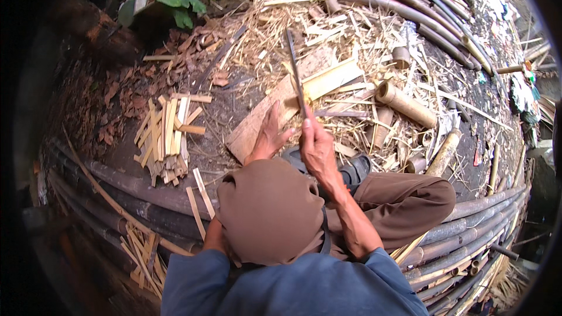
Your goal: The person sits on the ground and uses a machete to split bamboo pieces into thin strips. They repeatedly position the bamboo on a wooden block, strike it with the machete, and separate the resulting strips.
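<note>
My right hand (318,146) is closed round the lower end of a long, narrow, dark-bladed knife (296,67), its blade pointing away from me. The blade crosses over a pale split bamboo piece (336,80), which lies slanted on a flat wooden block (249,134). My left hand (268,133) is at the near part of the block, fingers stretched out and thumb apart, with nothing visible in it. Its wrist is hidden behind my raised knee (269,210), in brown cloth.
Left of the block lies a pile of cut bamboo strips (167,131). Short bamboo tubes (407,104) and shavings (275,26) cover the ground to the right and beyond. Long bamboo poles (404,6) lie at the far right; more poles (468,222) run beside and beneath me.
</note>
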Action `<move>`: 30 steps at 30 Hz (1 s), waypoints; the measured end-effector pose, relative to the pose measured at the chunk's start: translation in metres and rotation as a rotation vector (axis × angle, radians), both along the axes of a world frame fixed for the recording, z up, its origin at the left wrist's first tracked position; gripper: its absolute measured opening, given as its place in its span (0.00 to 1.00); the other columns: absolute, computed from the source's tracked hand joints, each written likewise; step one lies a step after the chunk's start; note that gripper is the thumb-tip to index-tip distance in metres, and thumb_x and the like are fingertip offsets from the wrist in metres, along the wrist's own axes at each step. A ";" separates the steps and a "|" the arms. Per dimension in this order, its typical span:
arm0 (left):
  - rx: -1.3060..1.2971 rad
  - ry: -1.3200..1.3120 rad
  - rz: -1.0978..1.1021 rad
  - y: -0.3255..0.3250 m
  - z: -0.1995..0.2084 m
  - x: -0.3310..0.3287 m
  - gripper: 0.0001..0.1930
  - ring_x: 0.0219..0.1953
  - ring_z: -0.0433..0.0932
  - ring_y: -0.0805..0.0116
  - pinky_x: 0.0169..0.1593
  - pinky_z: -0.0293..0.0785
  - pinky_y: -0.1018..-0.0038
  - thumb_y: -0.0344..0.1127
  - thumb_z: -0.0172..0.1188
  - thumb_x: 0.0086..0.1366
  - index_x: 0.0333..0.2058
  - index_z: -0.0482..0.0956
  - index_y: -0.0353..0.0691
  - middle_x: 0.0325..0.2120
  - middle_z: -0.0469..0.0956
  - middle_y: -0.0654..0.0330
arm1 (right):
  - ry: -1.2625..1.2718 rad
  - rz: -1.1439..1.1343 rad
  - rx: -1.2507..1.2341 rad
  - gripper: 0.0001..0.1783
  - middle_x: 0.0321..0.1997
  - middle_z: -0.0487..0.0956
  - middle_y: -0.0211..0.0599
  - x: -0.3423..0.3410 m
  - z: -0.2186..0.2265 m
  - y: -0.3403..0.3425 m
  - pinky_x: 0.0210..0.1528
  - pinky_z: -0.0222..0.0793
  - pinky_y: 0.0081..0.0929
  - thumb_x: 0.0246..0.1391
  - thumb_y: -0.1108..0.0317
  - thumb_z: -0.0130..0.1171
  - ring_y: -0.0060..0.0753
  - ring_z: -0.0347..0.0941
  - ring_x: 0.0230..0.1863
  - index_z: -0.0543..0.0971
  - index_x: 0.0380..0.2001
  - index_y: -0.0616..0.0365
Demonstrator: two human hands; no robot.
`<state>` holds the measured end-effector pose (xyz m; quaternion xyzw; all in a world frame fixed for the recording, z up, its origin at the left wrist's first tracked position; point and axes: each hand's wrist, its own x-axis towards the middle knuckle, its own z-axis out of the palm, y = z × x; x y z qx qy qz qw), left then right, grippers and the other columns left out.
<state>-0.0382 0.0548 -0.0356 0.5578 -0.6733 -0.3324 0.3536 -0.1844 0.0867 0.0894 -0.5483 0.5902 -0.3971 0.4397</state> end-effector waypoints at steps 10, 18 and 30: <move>0.056 0.014 0.044 0.013 0.023 0.019 0.26 0.54 0.72 0.42 0.57 0.68 0.60 0.31 0.62 0.60 0.55 0.67 0.31 0.50 0.72 0.40 | 0.009 0.055 0.087 0.25 0.17 0.68 0.34 -0.005 -0.020 -0.014 0.27 0.63 0.28 0.69 0.55 0.41 0.22 0.62 0.21 0.65 0.66 0.49; 0.064 0.064 0.069 0.012 0.022 0.016 0.17 0.47 0.78 0.50 0.50 0.73 0.63 0.34 0.60 0.62 0.47 0.76 0.32 0.42 0.78 0.45 | 0.076 0.057 0.087 0.24 0.16 0.68 0.39 -0.007 -0.044 -0.009 0.26 0.64 0.31 0.69 0.57 0.41 0.25 0.65 0.19 0.66 0.64 0.51; 0.077 0.178 0.040 0.001 0.072 -0.023 0.28 0.17 0.71 0.66 0.22 0.68 0.68 0.58 0.62 0.61 0.23 0.69 0.34 0.14 0.69 0.57 | 0.164 0.128 0.159 0.22 0.25 0.74 0.48 -0.027 -0.074 0.003 0.32 0.67 0.36 0.65 0.55 0.47 0.38 0.71 0.25 0.70 0.54 0.60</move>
